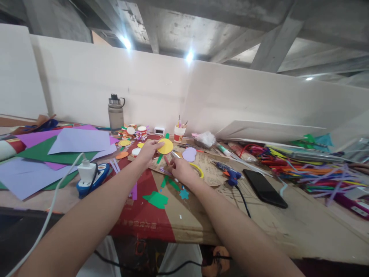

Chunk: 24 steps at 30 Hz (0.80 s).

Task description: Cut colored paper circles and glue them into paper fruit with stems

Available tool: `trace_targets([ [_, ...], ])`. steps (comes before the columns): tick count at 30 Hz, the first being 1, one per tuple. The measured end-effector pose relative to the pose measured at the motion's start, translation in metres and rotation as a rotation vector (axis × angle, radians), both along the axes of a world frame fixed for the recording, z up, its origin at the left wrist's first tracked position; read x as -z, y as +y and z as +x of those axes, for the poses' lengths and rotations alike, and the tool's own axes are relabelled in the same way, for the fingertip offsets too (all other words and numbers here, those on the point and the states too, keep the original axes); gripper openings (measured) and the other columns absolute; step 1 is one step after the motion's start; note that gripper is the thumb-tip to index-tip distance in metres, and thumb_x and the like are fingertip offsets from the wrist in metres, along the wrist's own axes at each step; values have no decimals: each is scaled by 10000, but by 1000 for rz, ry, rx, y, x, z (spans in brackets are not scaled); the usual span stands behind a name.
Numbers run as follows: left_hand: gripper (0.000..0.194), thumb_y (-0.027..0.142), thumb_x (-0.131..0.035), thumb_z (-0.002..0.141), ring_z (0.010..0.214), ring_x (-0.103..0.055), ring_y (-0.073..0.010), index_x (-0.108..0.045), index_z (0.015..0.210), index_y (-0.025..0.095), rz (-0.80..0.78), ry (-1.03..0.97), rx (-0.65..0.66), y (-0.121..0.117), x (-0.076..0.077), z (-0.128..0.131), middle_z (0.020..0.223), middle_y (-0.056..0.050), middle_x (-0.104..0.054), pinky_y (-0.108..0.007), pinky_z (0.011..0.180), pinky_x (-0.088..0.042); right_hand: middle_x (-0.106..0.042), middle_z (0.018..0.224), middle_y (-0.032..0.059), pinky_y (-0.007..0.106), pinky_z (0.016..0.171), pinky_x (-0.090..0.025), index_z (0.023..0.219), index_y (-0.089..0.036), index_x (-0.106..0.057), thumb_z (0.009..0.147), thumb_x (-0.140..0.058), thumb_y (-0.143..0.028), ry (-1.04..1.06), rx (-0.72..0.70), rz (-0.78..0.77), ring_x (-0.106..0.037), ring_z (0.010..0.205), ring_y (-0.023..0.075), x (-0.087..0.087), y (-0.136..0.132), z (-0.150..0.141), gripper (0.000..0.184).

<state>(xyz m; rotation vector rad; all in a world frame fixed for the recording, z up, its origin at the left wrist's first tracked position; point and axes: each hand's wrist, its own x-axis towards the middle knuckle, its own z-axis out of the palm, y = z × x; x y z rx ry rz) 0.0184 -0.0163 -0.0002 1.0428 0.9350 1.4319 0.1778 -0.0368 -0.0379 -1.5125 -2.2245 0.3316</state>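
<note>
My left hand [148,151] pinches a yellow paper disc [165,146] with a green strip behind it, held just above the cardboard-covered table [302,227]. My right hand [180,168] is closed around a thin silvery tool [175,154] whose tip points up toward the disc; I cannot make out what the tool is. A pale purple paper shape [189,154] and a curved yellow strip [198,168] lie just right of my right hand. Green paper cut-outs [157,199] and a small teal star [184,194] lie on the cardboard below my hands.
Large purple and green sheets [57,152] cover the left side, with a power strip and white charger [89,173]. A blue glue gun [229,173] and black phone [265,188] lie right of my hands. Colourful pipe cleaners [311,171] fill the far right. A grey bottle [115,113] and pencil cup [179,132] stand by the wall.
</note>
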Motion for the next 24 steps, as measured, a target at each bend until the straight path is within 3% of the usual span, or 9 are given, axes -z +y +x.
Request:
trace_targets([
  [10,243,233,-790,537,622,-592,-124,-629,685,128,-1,-16,17,-1,0,1,704,-29,-652,-228,567,-459,-696,941,109,250,627,-407,1043,-164,-611,796,-584,-241,-33,145,-67,-634,802,199,-10,-7,-8,260],
  [17,277,247,-807,528,583,-579,-113,-616,688,127,-4,-10,26,1,2,1,677,-19,-642,-216,532,-442,-694,900,98,257,585,-380,1033,-165,-585,790,-577,-231,-8,164,10,-630,764,205,-2,1,-6,252],
  [24,280,252,-814,545,580,-577,-107,-623,708,128,9,-6,38,5,5,0,671,-15,-640,-212,537,-443,-678,893,99,256,600,-383,1017,-163,-597,842,-568,-357,85,118,72,-602,731,182,7,11,-1,263],
])
